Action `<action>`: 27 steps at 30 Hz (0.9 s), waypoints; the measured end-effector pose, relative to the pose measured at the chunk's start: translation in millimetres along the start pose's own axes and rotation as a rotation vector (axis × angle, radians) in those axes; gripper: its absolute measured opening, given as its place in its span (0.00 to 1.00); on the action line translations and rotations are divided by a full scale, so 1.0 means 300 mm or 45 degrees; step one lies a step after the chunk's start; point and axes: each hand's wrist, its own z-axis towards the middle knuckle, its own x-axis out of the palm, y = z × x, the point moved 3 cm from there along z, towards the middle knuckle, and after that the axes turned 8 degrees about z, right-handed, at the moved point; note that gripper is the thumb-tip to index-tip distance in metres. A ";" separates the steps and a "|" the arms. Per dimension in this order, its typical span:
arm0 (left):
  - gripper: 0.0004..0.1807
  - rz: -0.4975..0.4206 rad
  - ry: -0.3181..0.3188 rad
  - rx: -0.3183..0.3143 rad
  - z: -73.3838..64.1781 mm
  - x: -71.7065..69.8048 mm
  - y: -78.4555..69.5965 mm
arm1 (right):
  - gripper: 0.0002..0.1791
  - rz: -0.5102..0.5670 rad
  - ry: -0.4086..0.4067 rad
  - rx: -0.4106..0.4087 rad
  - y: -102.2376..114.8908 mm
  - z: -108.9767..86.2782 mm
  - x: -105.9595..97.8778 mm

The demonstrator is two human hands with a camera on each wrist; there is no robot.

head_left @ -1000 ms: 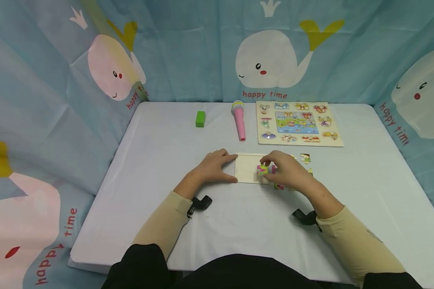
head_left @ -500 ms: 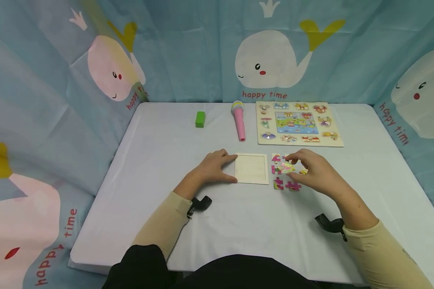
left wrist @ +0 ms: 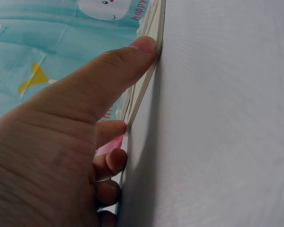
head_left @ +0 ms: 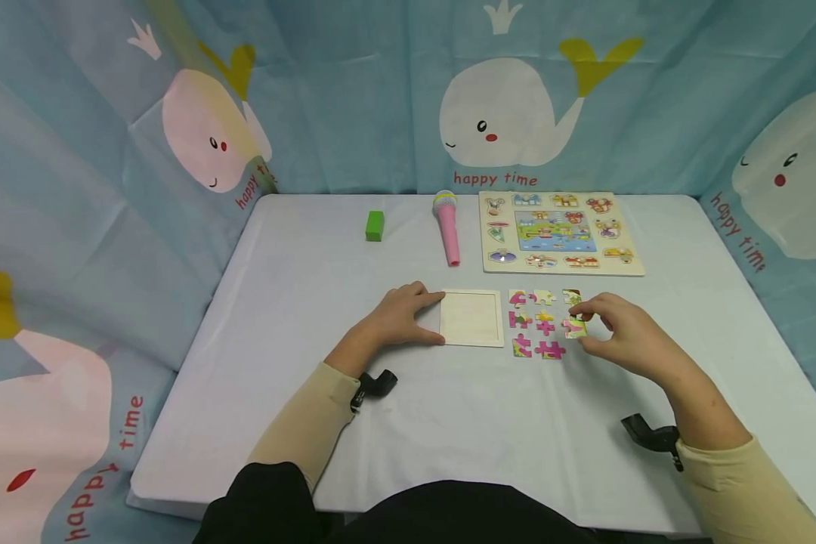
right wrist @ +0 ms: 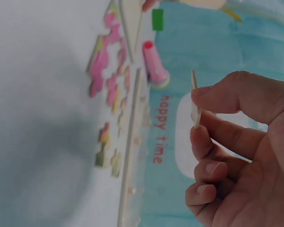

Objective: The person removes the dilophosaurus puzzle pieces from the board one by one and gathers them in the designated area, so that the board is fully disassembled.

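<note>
A small light wooden puzzle frame (head_left: 471, 318) lies in front of me, its inside bare. My left hand (head_left: 396, 315) holds the frame's left side between thumb and index finger, one at each corner; in the left wrist view the thumb (left wrist: 143, 45) presses the edge. To the right, my right hand (head_left: 624, 336) pinches a thin jigsaw piece (right wrist: 195, 106), seen edge-on in the right wrist view, above the table. Several pink, yellow and green jigsaw pieces (head_left: 551, 350) lie loose in rows between the frame and the right hand.
A pink toy microphone (head_left: 449, 233) and a green block (head_left: 375, 226) lie toward the back. Behind the pieces is a large wooden knob puzzle board (head_left: 496, 266). A blue whale-print curtain (head_left: 353, 113) hangs beyond the white table (head_left: 299, 302).
My right hand has moved right from over the frame, past the loose pieces, carrying a jigsaw piece. The left hand stays at the frame's left side.
</note>
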 end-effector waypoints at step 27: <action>0.51 -0.052 0.016 -0.027 -0.008 -0.003 0.013 | 0.25 0.010 0.187 0.248 -0.125 0.005 0.072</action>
